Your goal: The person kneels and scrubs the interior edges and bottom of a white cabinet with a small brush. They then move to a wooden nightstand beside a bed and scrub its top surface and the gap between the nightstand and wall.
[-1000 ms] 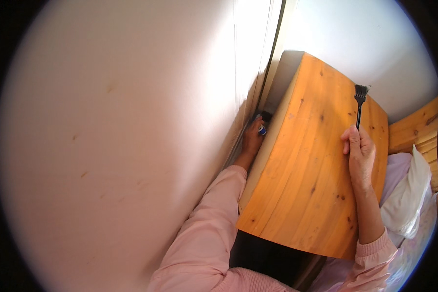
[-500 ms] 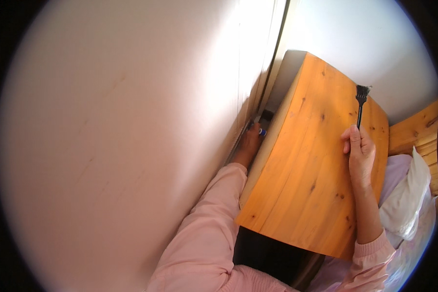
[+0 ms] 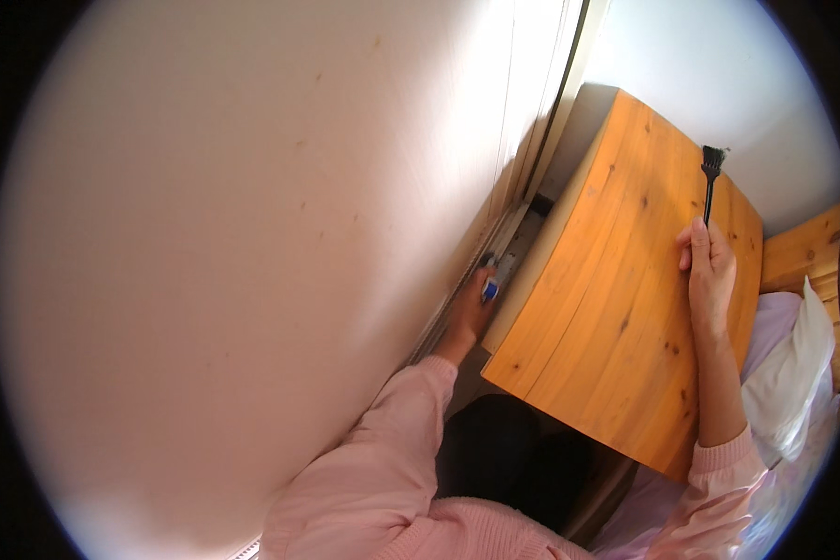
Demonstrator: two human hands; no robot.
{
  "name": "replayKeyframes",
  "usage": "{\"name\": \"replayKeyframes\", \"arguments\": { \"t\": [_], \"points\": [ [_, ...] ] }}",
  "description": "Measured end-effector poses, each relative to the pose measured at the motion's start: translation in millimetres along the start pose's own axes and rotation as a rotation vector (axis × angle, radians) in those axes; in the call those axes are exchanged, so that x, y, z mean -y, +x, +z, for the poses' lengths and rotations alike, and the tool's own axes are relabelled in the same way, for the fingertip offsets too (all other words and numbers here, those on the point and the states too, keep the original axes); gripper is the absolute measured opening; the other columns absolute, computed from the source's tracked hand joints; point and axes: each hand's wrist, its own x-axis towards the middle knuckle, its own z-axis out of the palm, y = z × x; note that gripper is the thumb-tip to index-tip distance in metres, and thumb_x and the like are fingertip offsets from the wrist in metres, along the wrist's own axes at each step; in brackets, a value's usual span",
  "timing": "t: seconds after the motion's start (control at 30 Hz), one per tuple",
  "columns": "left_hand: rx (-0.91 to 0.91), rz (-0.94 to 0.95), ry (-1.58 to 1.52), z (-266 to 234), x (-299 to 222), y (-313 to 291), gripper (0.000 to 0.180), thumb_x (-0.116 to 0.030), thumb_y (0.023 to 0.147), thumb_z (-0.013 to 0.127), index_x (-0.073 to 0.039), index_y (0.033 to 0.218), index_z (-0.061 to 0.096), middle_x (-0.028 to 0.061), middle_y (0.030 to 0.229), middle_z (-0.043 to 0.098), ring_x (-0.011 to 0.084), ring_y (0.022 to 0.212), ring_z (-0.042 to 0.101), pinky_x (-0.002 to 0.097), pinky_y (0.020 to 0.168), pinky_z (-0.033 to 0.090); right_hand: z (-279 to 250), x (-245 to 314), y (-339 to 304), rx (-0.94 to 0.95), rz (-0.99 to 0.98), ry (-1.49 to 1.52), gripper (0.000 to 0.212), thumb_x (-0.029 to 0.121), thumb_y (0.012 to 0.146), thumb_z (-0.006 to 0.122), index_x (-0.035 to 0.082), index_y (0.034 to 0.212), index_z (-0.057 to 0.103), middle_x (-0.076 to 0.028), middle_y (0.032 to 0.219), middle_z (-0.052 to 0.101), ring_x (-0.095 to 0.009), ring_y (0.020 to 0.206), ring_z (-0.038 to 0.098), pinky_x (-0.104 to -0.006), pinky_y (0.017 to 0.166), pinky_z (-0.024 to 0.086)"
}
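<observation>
A person in pink sleeves works at a wooden bedside cabinet (image 3: 625, 308) at centre right of the frame. The right hand (image 3: 711, 280) is closed around the handle of a black brush (image 3: 709, 182), whose bristles point to the upper right over the cabinet's bare top. The left hand (image 3: 471, 313) reaches into the narrow gap between the cabinet and the pale wall (image 3: 233, 261), fingers curled on a small blue-and-white object (image 3: 491, 289). A white pillow (image 3: 793, 373) lies at the right edge.
</observation>
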Motion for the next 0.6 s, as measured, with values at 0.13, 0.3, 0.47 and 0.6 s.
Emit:
{"name": "replayKeyframes", "arguments": {
  "t": [0.13, 0.3, 0.47, 0.6],
  "points": [
    [0.007, -0.023, -0.113, 37.4, 6.4, 60.4, 0.041, -0.001, 0.074, 0.064, -0.008, 0.112, 0.051, 0.0194, 0.101, 0.062, 0.0369, 0.097, 0.059, 0.0406, 0.077, 0.048, 0.4, 0.3, -0.3, -0.007, 0.026, 0.028, 0.034, 0.024, 0.097, 0.045, 0.004, 0.072, 0.054, 0.003, 0.052, 0.041, -0.004, 0.048, 0.036, -0.0214, 0.045, 0.028],
    [0.117, 0.139, -0.051, 78.6, 28.2, 103.6, 0.038, -0.003, 0.074, 0.065, -0.008, 0.108, 0.051, 0.0198, 0.102, 0.062, 0.0397, 0.096, 0.058, 0.0430, 0.077, 0.048, 0.7, 1.9, -0.7, -0.006, 0.069, 0.039, 0.033, 0.023, 0.097, 0.045, 0.005, 0.072, 0.054, 0.003, 0.052, 0.040, -0.004, 0.048, 0.036, -0.0210, 0.045, 0.028],
    [0.200, 0.103, 0.043, 101.4, 61.6, 117.3, 0.040, -0.004, 0.072, 0.066, -0.007, 0.109, 0.051, 0.0225, 0.100, 0.061, 0.0410, 0.094, 0.058, 0.0447, 0.076, 0.047, 1.1, 4.1, -1.4, -0.015, 0.055, 0.037, 0.032, 0.023, 0.098, 0.044, 0.005, 0.072, 0.053, 0.003, 0.052, 0.040, -0.004, 0.049, 0.036, -0.0207, 0.046, 0.028],
    [0.230, 0.097, 0.076, 95.1, 71.8, 103.7, 0.040, -0.004, 0.073, 0.064, -0.007, 0.110, 0.051, 0.0237, 0.100, 0.061, 0.0413, 0.093, 0.058, 0.0460, 0.075, 0.047, 1.1, 7.1, -1.8, -0.003, 0.053, 0.064, 0.034, 0.024, 0.097, 0.045, 0.004, 0.071, 0.054, 0.002, 0.053, 0.042, -0.004, 0.050, 0.037, -0.0208, 0.046, 0.029]
  ]
}}
